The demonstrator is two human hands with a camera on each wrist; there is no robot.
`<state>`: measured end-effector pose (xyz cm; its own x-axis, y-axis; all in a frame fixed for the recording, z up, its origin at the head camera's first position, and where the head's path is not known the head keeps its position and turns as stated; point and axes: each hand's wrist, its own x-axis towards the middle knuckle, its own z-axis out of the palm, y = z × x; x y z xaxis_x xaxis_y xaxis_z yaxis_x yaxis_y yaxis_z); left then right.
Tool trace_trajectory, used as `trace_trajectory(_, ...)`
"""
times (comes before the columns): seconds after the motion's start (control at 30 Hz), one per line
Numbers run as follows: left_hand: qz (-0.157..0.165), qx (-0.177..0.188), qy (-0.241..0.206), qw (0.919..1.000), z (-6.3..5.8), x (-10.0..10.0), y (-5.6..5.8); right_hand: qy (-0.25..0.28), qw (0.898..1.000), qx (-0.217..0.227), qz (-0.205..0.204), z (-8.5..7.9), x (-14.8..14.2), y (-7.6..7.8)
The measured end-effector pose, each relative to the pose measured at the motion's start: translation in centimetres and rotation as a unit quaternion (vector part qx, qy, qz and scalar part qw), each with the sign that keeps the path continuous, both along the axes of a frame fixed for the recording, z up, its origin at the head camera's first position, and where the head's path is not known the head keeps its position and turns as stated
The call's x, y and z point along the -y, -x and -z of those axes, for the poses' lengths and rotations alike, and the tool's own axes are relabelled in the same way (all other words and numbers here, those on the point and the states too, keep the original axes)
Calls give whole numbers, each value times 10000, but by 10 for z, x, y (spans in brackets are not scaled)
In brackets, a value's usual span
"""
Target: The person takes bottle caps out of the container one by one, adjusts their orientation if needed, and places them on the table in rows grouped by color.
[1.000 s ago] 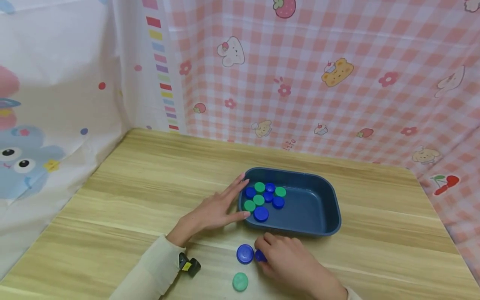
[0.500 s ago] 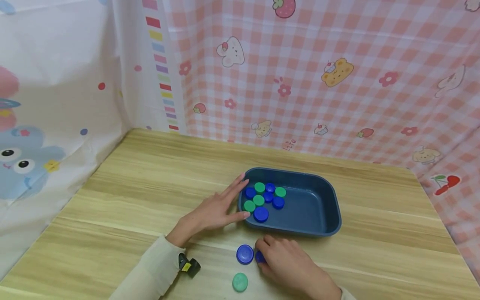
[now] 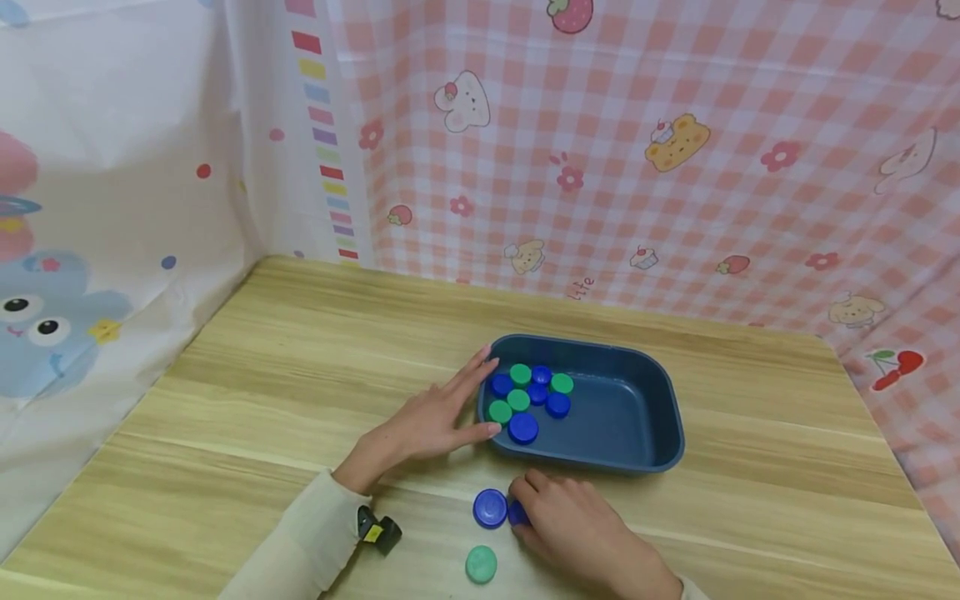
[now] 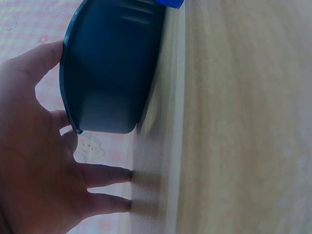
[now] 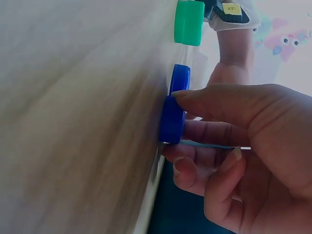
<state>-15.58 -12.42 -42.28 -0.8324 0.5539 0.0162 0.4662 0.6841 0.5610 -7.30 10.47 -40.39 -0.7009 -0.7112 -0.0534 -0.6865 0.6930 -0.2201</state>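
My left hand (image 3: 423, 423) rests against the left end of a dark blue tray (image 3: 660, 417), fingers spread and mostly straight. In the left wrist view, the thumb (image 4: 51, 53) touches the tray's rim while two fingers reach down to the tabletop. In front of the tray, my right hand (image 3: 573, 525) pinches a blue bottle cap (image 5: 172, 119) between thumb and fingertips, low at the table. Beside it lies a larger blue cap (image 3: 491, 508), close against it or touching. A green cap (image 3: 481, 564) lies nearer the front. Several blue and green caps (image 3: 523, 428) sit in the tray's left part.
The wood-grain table (image 3: 315, 350) extends on both sides of the tray. Behind it hangs a pink checked cloth (image 3: 622, 208), and a white printed cloth (image 3: 127, 192) hangs at the left. A black strap device (image 3: 380, 532) sits on the left wrist.
Both hands keep nearly the same places. The right fingers and the pinched blue cap shift only very slightly at the table; the other caps and the tray stay put.
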Motion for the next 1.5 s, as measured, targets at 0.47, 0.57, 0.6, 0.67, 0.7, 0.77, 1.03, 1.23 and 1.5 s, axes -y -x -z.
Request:
trace_trajectory(0.47,-10,-19,1,10000,1,1,1,-235,9994,166,209,-8,2,-1)
trace_trajectory(0.57,-26,-11,6,10000,1,1,1,-228,9996,0,170,-13,2,-2)
trace_trajectory(0.6,-28,-9,1,10000,0,1,1,-214,9997,-55,140,-16,2,-3)
trace_trajectory(0.67,-29,3,-6,10000,0,2,1,-126,9998,-164,68,-21,2,-4)
trace_trajectory(0.7,-30,1,-10,10000,0,2,1,-66,9998,-193,38,-24,2,-4)
trace_trajectory(0.77,-29,3,-8,10000,-1,2,0,94,9996,-276,5,-29,1,-4)
trace_trajectory(1.03,-47,5,31,10000,-2,3,0,645,9943,-842,64,-40,-6,5)
trace_trajectory(1.23,-14,-39,3,10000,-2,2,0,536,9917,-1169,-34,-52,-13,16)
trace_trajectory(1.5,49,-49,-28,10000,-3,1,-1,236,9905,-1353,-101,-65,-23,31)
